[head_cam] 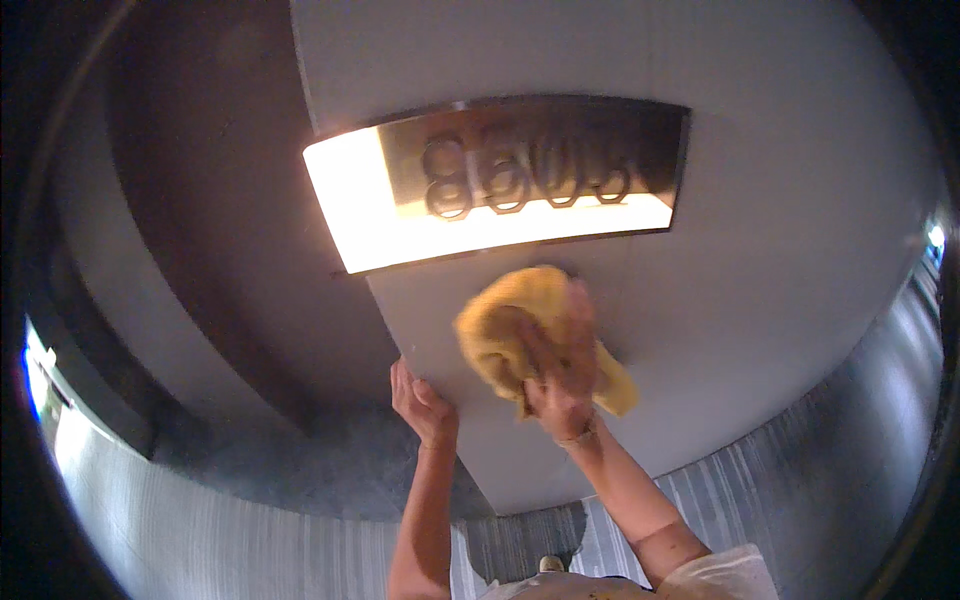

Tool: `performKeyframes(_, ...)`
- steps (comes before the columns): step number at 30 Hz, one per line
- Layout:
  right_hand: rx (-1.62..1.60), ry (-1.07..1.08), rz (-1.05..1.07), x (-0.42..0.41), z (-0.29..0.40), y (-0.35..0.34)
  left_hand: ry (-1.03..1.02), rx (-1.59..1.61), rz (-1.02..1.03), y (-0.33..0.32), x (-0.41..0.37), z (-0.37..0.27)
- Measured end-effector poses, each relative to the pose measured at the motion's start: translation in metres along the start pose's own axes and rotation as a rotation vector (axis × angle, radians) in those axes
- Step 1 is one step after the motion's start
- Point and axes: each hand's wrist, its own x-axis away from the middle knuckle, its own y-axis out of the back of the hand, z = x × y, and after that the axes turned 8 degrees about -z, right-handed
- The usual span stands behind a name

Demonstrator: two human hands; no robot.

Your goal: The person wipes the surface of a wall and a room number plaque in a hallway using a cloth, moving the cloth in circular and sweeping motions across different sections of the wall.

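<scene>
My right hand (566, 367) presses a yellow cloth (499, 330) against a flat grey wall panel (765, 247). The cloth is bunched under my fingers, with a loose end hanging to the right; hand and cloth are blurred. Beside the panel's left vertical edge, my left hand (426, 405) has its fingers curled at the corner. Whether those fingers grip the edge or only rest on it is not plain. Just above the cloth is a lit number sign (510, 217), with dark raised digits on a mirror-like face and a glowing border at its left and bottom.
To the left, a dark recess (330, 322) with stepped vertical faces runs back from the panel's edge. Striped grey carpet (300, 517) covers the floor below. One shoe tip (551, 562) shows at the bottom, and bright light enters at the far left and far right.
</scene>
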Motion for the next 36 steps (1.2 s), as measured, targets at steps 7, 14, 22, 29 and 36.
performKeyframes(7,0.101,0.255,0.479,0.053,-0.006,0.016,0.045,0.016,0.063,-0.001,0.004,0.004)
performKeyframes(14,0.293,0.277,0.551,0.067,-0.068,0.099,-0.038,-0.006,0.111,0.007,0.006,0.004)
performKeyframes(22,0.239,-0.516,-0.356,-0.084,-0.098,0.174,-0.028,0.083,0.057,-0.004,0.013,0.012)
performKeyframes(29,-0.113,-0.405,-0.586,-0.232,-0.106,0.116,-0.093,0.033,0.035,0.008,0.003,0.02)
performKeyframes(36,0.637,0.176,-0.363,-0.326,-0.031,0.066,-0.1,0.072,0.047,-0.003,0.012,0.012)
